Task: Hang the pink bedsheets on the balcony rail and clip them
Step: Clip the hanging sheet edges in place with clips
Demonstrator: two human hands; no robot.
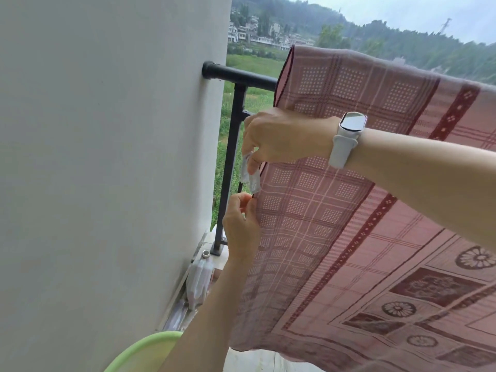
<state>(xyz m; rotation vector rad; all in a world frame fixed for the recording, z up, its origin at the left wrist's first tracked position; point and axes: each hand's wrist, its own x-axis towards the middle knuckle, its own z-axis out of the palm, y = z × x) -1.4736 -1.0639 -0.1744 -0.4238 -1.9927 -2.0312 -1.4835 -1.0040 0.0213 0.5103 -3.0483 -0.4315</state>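
A pink patterned bedsheet [349, 210] hangs draped over the black balcony rail [241, 75] and covers most of the right side of the view. My right hand [281, 138], with a white watch on the wrist, grips a white clip [251, 178] at the sheet's left edge, beside the rail's upright post. Just below it, my left hand [241, 226] pinches that same edge of the sheet between thumb and fingers. I cannot tell whether the clip's jaws are around the fabric.
A white wall [107, 157] stands close on the left, where the rail ends. On the floor by the post lie a clear plastic bottle [200, 283] and a small ring [206, 253]. A green basin's rim [142, 350] shows at the bottom.
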